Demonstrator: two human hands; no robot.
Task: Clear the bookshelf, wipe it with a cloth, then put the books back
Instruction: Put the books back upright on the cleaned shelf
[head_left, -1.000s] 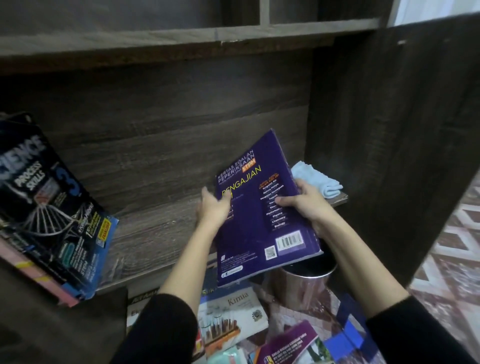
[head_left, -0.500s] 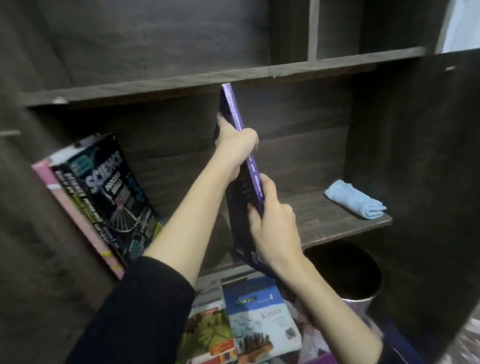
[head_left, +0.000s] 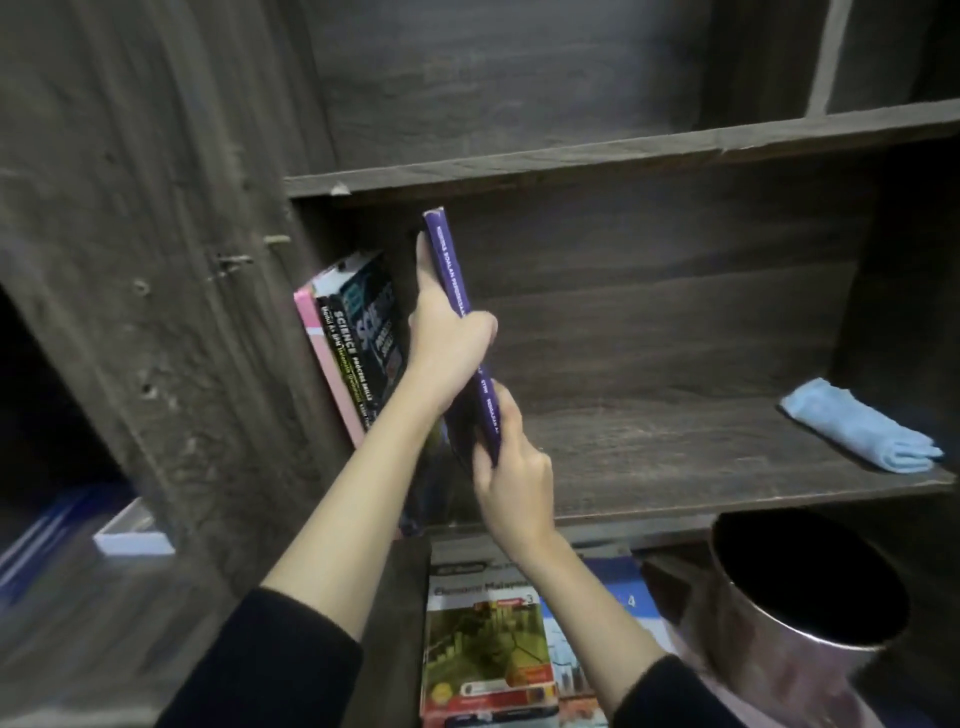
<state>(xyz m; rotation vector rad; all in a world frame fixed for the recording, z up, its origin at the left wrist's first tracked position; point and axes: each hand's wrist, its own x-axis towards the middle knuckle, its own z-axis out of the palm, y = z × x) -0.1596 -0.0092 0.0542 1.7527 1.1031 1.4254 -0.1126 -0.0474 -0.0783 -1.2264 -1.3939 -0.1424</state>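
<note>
I'm holding the purple book (head_left: 451, 265) upright at the left end of the shelf (head_left: 675, 467), spine toward me, left hand (head_left: 447, 348) wrapped round its middle, right hand (head_left: 511, 467) pinching the bottom end. It's just beside the leaning science books (head_left: 358, 332). Bump that slanted pair and they may slide flat; let go early and this one could topple toward the blue cloth (head_left: 857, 426)

The purple book (head_left: 451, 270), a second ago held flat with its back cover showing, is now upright, spine outward, just beside the leaning science books (head_left: 363, 338). The left hand (head_left: 447, 353) grips mid-spine, the right hand (head_left: 511, 478) the lower end.
</note>
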